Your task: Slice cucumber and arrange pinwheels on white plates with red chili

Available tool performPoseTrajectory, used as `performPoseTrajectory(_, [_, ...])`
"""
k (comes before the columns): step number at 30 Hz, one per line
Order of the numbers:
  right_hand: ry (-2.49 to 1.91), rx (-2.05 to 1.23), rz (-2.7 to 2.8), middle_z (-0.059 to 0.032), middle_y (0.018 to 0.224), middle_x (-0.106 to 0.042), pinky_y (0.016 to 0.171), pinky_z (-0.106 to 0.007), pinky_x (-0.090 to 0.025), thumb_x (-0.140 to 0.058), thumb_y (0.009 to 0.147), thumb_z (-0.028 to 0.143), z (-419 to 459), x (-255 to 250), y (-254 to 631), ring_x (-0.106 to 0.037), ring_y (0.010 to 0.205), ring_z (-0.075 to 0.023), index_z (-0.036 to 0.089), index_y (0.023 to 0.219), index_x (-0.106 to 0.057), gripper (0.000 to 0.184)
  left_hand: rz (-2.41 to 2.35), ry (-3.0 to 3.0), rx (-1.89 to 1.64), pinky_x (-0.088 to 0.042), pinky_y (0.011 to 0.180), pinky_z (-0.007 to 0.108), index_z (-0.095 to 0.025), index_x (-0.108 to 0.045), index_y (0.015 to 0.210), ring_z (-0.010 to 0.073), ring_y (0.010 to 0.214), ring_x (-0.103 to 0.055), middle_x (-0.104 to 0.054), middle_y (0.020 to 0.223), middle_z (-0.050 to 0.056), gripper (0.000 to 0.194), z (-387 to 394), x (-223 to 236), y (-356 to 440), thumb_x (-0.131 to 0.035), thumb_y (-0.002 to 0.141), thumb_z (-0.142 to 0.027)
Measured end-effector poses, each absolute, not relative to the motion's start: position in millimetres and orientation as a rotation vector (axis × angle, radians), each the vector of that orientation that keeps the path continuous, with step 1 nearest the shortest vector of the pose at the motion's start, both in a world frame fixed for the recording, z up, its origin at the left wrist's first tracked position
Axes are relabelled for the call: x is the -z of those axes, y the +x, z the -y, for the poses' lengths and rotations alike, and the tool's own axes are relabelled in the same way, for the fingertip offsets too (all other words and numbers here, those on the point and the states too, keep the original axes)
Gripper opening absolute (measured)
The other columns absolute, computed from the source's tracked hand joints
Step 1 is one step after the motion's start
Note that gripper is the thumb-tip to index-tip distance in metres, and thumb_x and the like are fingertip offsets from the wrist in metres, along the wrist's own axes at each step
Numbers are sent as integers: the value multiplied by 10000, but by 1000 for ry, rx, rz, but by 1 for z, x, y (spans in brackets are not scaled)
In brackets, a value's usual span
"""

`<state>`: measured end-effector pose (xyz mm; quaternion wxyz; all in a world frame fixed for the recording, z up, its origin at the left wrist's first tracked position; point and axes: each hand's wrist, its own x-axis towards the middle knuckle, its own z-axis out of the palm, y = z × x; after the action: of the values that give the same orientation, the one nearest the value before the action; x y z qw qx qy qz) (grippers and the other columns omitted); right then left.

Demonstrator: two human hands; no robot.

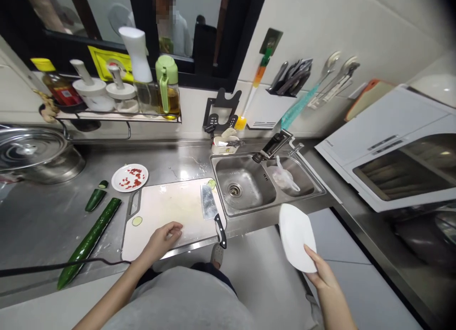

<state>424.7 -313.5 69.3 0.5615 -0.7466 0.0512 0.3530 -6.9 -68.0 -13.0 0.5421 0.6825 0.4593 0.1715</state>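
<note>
Right hand (323, 273) has its fingers clamped on 1 white plate (297, 237). Left hand (161, 243), fingers loosely curled, slightly apart, is over 1 cutting board (181, 193) bearing 1 knife (209, 204) and 2 cucumber slices (137, 221); 3 cucumber pieces (89, 245) lie on the table (171, 161).

A grey top (178, 299), dark bottoms (221, 276) and pale clog (217, 255) are worn.

Left hand (166, 237) curling fingers loosely; right hand (321, 271) gripping, held out sideways; both forearms (116, 285) angling inward.
</note>
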Motion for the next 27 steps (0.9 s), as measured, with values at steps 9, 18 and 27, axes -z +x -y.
performPoseTrajectory(9, [-2078,-127,311,-151,949,-726,828,-395,-542,-687,634,438,198,-44,373,-664,926,-304,95,1032,-673,526,-1167,1539,-401,-489,839,282,-204,-682,1032,191,914,-653,-727,967,48,371,77,25,-14,-572,789,-462])
performPoseTrajectory(18, [-2080,-134,565,-171,998,-719,865,-397,-508,-616,685,487,137,-32,351,-656,950,-309,85,1085,-681,571,-1254,1465,-484,-478,881,293,-194,-668,1025,197,952,-640,-718,1000,67,364,81,19,-27,-550,810,-463])
performPoseTrajectory(27, [-1615,-766,185,-67,925,-740,707,-303,-588,-731,560,232,16,0,322,-695,813,-209,132,1102,-626,561,-1252,1432,-527,-481,878,285,-197,-680,1032,193,929,-640,-720,976,67,364,89,28,-33,-547,823,-464])
